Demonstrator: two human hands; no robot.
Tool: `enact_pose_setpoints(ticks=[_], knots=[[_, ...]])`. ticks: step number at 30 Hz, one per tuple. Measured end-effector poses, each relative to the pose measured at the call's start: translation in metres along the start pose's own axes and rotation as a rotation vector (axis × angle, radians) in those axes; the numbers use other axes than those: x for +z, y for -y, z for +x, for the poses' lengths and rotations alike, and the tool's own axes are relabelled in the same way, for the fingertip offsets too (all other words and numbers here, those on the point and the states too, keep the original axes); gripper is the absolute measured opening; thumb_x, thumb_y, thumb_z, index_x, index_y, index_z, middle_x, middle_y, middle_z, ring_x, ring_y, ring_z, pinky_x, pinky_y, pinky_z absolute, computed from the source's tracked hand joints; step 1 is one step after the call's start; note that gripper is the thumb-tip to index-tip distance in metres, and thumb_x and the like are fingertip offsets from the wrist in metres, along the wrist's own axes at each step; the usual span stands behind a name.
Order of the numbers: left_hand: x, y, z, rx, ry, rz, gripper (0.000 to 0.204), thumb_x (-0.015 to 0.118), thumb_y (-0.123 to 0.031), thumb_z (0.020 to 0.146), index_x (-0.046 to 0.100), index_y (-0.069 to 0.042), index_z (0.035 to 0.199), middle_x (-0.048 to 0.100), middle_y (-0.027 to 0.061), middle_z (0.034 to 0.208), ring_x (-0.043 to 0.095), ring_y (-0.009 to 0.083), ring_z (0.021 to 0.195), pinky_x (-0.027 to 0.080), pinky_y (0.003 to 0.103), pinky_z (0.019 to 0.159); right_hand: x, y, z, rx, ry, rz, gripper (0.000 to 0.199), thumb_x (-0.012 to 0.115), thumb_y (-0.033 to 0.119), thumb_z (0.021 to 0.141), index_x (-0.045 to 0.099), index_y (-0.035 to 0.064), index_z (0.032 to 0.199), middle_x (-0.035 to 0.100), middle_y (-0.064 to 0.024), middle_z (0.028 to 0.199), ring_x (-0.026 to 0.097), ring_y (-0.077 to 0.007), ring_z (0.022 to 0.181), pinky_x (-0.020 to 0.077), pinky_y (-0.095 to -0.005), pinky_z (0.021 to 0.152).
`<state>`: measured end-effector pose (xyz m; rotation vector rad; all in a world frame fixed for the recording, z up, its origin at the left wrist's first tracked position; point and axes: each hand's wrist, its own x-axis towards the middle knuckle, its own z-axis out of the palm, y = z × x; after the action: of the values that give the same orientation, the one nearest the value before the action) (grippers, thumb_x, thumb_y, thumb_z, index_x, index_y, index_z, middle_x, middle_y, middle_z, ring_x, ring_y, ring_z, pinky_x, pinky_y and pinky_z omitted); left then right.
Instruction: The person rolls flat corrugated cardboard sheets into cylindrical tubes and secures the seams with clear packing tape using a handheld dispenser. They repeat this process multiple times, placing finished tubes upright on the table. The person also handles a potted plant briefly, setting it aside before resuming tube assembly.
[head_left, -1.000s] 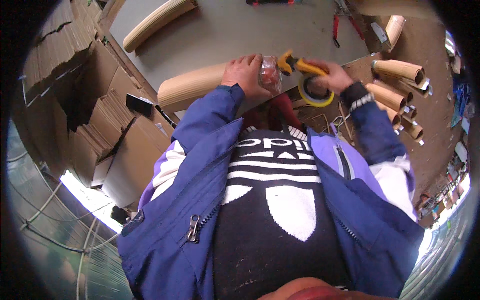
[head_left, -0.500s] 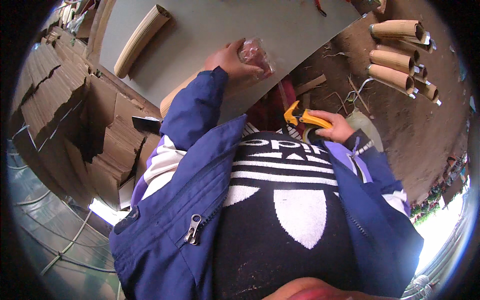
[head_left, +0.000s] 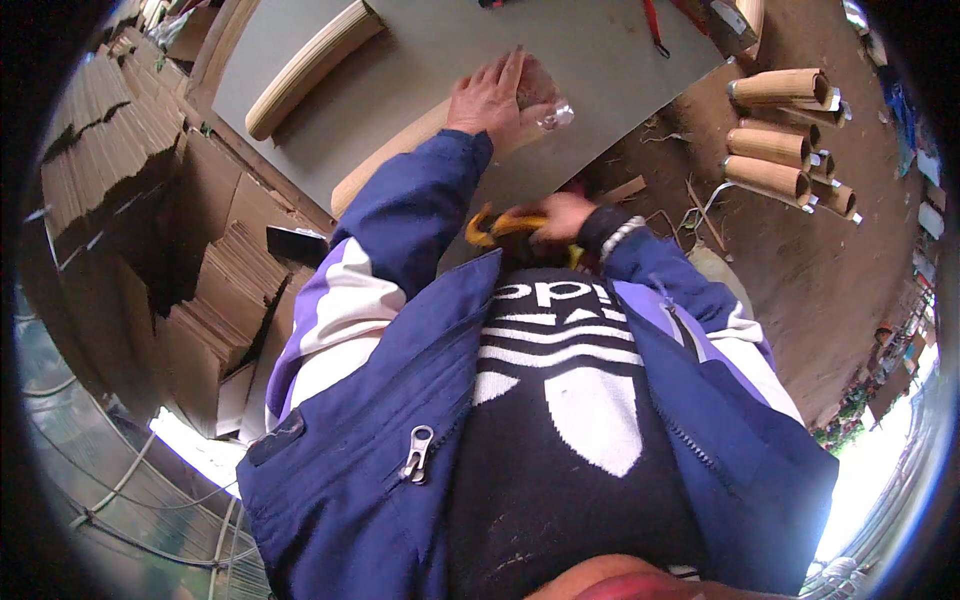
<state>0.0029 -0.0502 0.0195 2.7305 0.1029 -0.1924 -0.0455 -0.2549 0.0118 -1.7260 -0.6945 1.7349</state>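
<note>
On the grey tabletop lies a long tan roll (head_left: 390,160), ribbed like corrugated cardboard. Clear plastic (head_left: 550,105) bulges from its right end, with something reddish inside. My left hand (head_left: 490,100) rests across the roll beside this plastic, fingers stretched out flat and the thumb apart. Nearer my body, my right hand (head_left: 562,217) is closed round the handle of a yellow tape dispenser (head_left: 500,225). The dispenser is blurred and lies below the table's near edge, in front of my shirt; its underside is hard to make out.
Another tan roll (head_left: 315,70) lies farther left on the grey table (head_left: 600,90). Several hollow rolls (head_left: 765,150) are stacked on the dirt floor at right. Folded cardboard (head_left: 215,320) piles up at left, with a dark flat object (head_left: 297,245) by the table's edge. A red strap (head_left: 655,30) hangs at the far side.
My right hand has brought the tape dispenser left, toward the table's near edge. My left hand has shifted slightly right and away, its fingers now straighter over the roll.
</note>
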Motion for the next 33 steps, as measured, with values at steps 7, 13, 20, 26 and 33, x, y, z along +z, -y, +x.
enact_pose_setpoints(ticks=[7,13,20,26,33], knots=[[-0.003,0.023,-0.087,0.015,0.091,0.102,0.107,0.075,-0.062,0.067,0.032,-0.009,0.149,0.034,0.0155,0.153,0.032,0.0327,0.141,0.025,0.051,0.114,-0.030,-0.038,-0.084,0.084,-0.268,0.178,0.066,0.070,0.008,0.074,0.054,0.0072,0.137,0.061,-0.0112,0.130,0.059,-0.0204,0.116,0.0440,-0.0304,0.103],[-0.012,0.031,-0.112,-0.127,0.028,0.159,0.096,0.074,-0.049,0.076,0.029,-0.009,0.151,0.030,0.0159,0.155,0.026,0.0340,0.144,0.019,0.052,0.117,-0.019,-0.049,-0.101,0.095,-0.512,0.372,0.066,0.072,0.007,0.073,0.055,0.0054,0.137,0.061,-0.0081,0.131,0.060,-0.0179,0.112,0.0449,-0.0287,0.100],[-0.009,0.045,-0.063,-0.041,-0.074,0.025,0.093,0.073,-0.052,0.076,0.031,-0.014,0.150,0.032,0.0140,0.155,0.030,0.0353,0.142,0.020,0.057,0.115,-0.019,-0.034,-0.098,0.037,-0.514,0.374,0.066,0.072,0.005,0.077,0.052,0.0054,0.139,0.060,-0.0071,0.130,0.059,-0.0150,0.111,0.0461,-0.0268,0.097],[0.009,0.186,-0.122,-0.013,-0.280,-0.012,0.057,0.067,-0.033,0.084,0.053,-0.017,0.136,0.050,0.0087,0.144,0.046,0.0267,0.133,0.036,0.041,0.110,-0.021,-0.030,-0.123,0.097,-0.590,0.199,0.068,0.070,0.012,0.076,0.050,0.0082,0.142,0.060,-0.0088,0.132,0.059,-0.0162,0.113,0.0449,-0.0272,0.099],[0.001,0.298,-0.220,-0.491,-0.230,-0.215,0.076,0.054,0.017,0.072,0.054,-0.023,0.137,0.056,0.0078,0.137,0.049,0.0233,0.131,0.045,0.035,0.107,-0.003,-0.044,-0.130,0.207,-0.699,0.216,0.069,0.072,0.006,0.077,0.049,0.0066,0.142,0.056,-0.0091,0.137,0.055,-0.0168,0.120,0.0424,-0.0278,0.103]])
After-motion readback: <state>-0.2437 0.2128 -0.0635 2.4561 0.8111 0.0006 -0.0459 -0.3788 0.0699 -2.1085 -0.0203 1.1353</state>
